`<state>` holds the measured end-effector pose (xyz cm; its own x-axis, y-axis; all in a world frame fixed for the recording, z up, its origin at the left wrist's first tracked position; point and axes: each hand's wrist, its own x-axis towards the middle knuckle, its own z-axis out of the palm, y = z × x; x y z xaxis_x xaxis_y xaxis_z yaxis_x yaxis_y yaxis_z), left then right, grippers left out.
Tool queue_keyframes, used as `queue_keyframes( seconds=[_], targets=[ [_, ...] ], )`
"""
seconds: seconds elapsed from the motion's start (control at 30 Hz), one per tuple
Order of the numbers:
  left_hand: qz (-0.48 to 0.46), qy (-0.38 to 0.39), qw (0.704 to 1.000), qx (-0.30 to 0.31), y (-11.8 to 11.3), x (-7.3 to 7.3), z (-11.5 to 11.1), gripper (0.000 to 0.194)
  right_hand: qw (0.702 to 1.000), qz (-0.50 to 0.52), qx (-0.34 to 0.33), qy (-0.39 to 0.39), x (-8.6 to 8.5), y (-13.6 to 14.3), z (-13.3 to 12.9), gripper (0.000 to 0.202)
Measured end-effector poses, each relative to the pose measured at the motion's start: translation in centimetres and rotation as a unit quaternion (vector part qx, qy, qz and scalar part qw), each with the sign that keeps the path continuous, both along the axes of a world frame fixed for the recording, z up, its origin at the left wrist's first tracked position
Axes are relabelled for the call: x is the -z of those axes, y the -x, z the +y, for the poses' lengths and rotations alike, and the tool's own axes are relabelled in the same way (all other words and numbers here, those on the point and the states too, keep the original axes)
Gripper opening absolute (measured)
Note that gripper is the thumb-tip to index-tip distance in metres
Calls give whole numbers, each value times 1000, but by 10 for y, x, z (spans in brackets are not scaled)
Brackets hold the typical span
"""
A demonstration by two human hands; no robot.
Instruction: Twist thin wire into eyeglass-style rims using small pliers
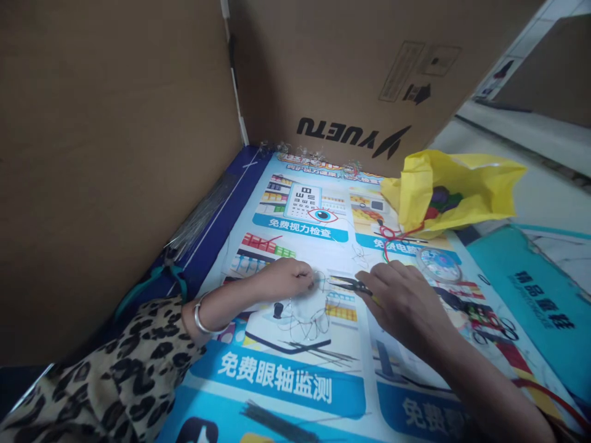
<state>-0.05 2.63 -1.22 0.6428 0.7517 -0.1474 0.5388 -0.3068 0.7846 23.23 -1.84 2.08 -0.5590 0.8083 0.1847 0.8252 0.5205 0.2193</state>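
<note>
My left hand (289, 278) is closed in a pinch on a thin looped wire (320, 280) over the printed sheet (302, 246). Just right of it, my right hand (399, 298) grips long-nose pliers (351, 284), whose slim jaws point left toward the wire and look slightly apart. Whether the jaws touch the wire I cannot tell. Below the hands lie several bent wire loops (309, 323) and some straight wires (323, 354). A dark bundle of straight wires (277, 421) rests near the front edge of view.
Cardboard walls (323, 67) stand behind and at the left. Teal-handled pliers (161, 277) and long wires (203, 212) lie left. At right are a yellow bag (462, 191), a round clear dish (438, 264), red cord (392, 234) and a teal box piece (530, 295).
</note>
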Motion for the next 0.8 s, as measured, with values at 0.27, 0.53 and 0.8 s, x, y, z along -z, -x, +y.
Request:
queue_keyframes(
  seconds=[0.27, 0.53, 0.8],
  targets=[
    [2, -16, 1000, -4, 0, 0, 0, 21, 1000, 6, -3, 9, 11, 1, 3, 16],
    [-12, -17, 1000, -15, -1, -1, -3, 19, 1000, 3, -1, 7, 8, 2, -1, 17],
    [-11, -10, 1000, -23, 0, 0, -2, 19, 1000, 7, -7, -7, 10, -2, -2, 16]
  ],
)
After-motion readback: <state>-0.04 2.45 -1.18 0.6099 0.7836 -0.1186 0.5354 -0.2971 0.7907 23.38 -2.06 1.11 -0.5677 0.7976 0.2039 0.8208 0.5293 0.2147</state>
